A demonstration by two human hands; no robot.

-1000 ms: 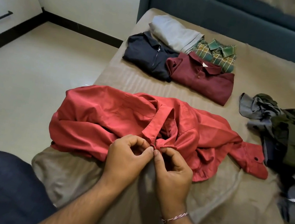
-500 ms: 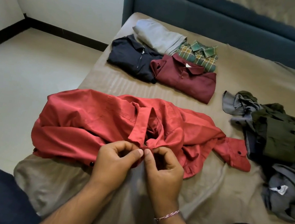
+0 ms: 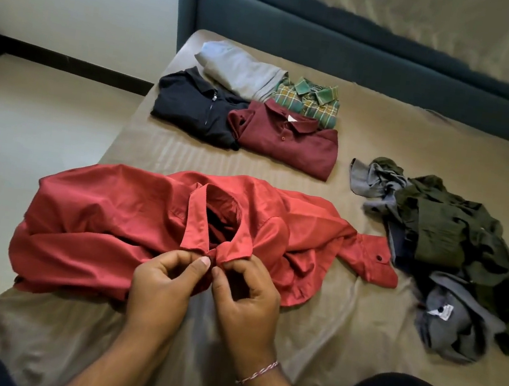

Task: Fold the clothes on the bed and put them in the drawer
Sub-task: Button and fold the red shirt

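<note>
Here the red shirt (image 3: 131, 224) lies crumpled across the near part of the bed (image 3: 343, 320), its collar (image 3: 197, 229) standing up in an open loop and one buttoned cuff (image 3: 374, 260) stretched out toward 3 o'clock. Both hands meet at the collar's front, at 6 o'clock of the loop: the left hand (image 3: 161, 284) and the right hand (image 3: 244, 299) each pinch the fabric there between thumb and curled fingers, thumbs almost touching. A thread bracelet (image 3: 257, 373) circles the right wrist.

At 12 o'clock from the shirt sit four folded garments, close together: a black zip top (image 3: 193, 105), a maroon polo (image 3: 290, 139), a green plaid shirt (image 3: 312, 99) and a grey piece (image 3: 238, 66). At 3 o'clock lies an unfolded heap of olive and grey clothes (image 3: 450, 253).

The bed wears a tan, faintly striped sheet and has a dark blue padded headboard (image 3: 364, 54). To the left are a pale tiled floor (image 3: 26, 134), a white wall and a black skirting board (image 3: 68, 63).
</note>
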